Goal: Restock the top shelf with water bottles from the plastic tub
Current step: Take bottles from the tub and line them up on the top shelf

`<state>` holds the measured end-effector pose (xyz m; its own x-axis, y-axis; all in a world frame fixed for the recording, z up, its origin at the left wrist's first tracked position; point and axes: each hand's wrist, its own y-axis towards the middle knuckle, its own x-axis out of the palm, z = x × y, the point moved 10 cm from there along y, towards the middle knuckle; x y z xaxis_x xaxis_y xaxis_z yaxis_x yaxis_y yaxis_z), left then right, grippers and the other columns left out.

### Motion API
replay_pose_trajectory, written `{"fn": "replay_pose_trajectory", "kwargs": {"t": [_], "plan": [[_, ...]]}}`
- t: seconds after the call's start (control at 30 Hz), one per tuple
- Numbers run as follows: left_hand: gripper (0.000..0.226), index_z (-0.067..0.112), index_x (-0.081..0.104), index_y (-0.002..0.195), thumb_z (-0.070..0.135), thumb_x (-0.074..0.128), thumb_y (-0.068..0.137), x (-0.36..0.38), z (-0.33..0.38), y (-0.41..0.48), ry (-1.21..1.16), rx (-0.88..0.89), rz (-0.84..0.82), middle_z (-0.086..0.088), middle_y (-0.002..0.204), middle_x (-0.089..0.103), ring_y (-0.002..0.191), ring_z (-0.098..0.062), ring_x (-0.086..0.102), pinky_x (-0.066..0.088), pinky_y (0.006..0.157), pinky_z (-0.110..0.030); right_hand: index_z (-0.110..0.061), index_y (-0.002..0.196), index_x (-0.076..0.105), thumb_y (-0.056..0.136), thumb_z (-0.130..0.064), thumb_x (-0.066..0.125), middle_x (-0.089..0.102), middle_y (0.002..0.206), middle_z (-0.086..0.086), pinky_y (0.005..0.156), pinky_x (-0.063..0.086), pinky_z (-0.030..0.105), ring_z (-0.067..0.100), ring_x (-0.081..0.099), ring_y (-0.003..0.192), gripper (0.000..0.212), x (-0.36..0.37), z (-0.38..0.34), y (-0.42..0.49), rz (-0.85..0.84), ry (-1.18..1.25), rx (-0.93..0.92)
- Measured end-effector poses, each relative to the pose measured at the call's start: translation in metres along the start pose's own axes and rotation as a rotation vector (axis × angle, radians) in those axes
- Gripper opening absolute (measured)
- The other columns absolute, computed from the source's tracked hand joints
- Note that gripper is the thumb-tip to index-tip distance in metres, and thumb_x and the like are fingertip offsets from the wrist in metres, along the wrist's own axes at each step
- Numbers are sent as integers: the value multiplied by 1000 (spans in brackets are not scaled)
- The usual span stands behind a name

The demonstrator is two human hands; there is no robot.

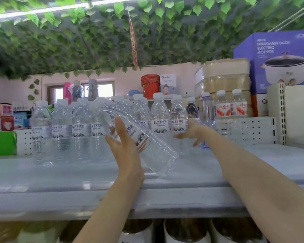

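Observation:
A row of clear water bottles (81, 127) with white caps and white labels stands on the grey top shelf (60, 174). My left hand (125, 142) holds one more water bottle (147, 146) from below. This bottle is tilted, cap up-left and base down-right, and it is blurred just above the shelf in front of the row. My right hand (191, 132) reaches to the right end of the row. Its fingers are spread beside a standing bottle (178, 120), apparently touching it. The plastic tub is out of view.
Red-labelled bottles (230, 106) stand to the right. Behind them are stacked wrapped packs (225, 79) and a purple hot pot box (277, 58). A green carton (2, 144) sits at the left. A red bucket (150, 85) stands behind, leaves hang overhead, and jars fill the shelf below (186, 230).

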<state>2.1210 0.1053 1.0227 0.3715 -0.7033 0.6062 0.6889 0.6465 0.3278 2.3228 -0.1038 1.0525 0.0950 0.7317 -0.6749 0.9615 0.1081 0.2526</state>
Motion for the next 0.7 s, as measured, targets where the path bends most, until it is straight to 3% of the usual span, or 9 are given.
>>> {"fn": "replay_pose_trajectory", "kwargs": {"t": [0.1,0.2,0.3,0.43,0.47,0.53,0.6,0.7], "plan": [[77,27,19,148,64,41,84,-1,-5,3,-4,-28,16,5,144,36,122,-16,42,28,106,-44,-8,142,24,78,-25,76,35,145,14,87,54,45,34,51,118,85,3,0,1,-12,-39,-5],[54,32,32,129,63,41,86,-1,-7,5,-35,-50,12,9,124,42,106,-11,41,33,94,-37,-6,139,28,79,-21,75,37,143,15,88,54,43,35,55,113,78,5,-2,5,-8,-25,-23],[63,30,26,140,62,39,87,-2,-10,5,-35,-64,26,12,116,34,100,-7,43,32,90,-33,-7,137,31,79,-22,75,38,142,15,87,55,42,34,57,110,75,5,-2,6,-11,-40,-44],[76,29,15,148,65,39,85,-1,-11,5,-7,-78,18,8,130,39,123,-13,40,28,102,-39,-7,139,28,78,-34,75,41,141,11,85,51,35,28,52,112,82,1,-5,4,32,-219,-112],[80,29,10,149,66,39,85,-1,-12,5,0,-83,17,6,140,36,129,-15,36,25,106,-42,-10,146,18,76,-36,76,34,149,11,96,44,39,30,45,125,95,-2,-7,4,58,-260,-142],[82,29,7,150,66,40,84,-1,-12,4,8,-83,16,5,150,29,132,-16,34,21,110,-46,-20,149,-17,69,-37,81,-1,159,11,113,20,50,30,11,145,128,-6,-14,1,109,-326,-210],[78,31,11,148,66,39,84,-1,-11,5,10,-70,5,6,146,33,126,-13,37,22,109,-46,-26,140,-35,62,-44,84,-29,154,7,112,3,62,29,-15,145,143,-7,-26,-5,181,-559,-283],[72,30,18,146,64,38,86,-2,-11,7,-9,-56,6,10,123,37,110,-7,37,26,103,-39,-25,129,-44,56,-52,84,-48,142,7,106,-5,71,29,-29,140,149,5,-34,-7,202,-837,-339]]}}
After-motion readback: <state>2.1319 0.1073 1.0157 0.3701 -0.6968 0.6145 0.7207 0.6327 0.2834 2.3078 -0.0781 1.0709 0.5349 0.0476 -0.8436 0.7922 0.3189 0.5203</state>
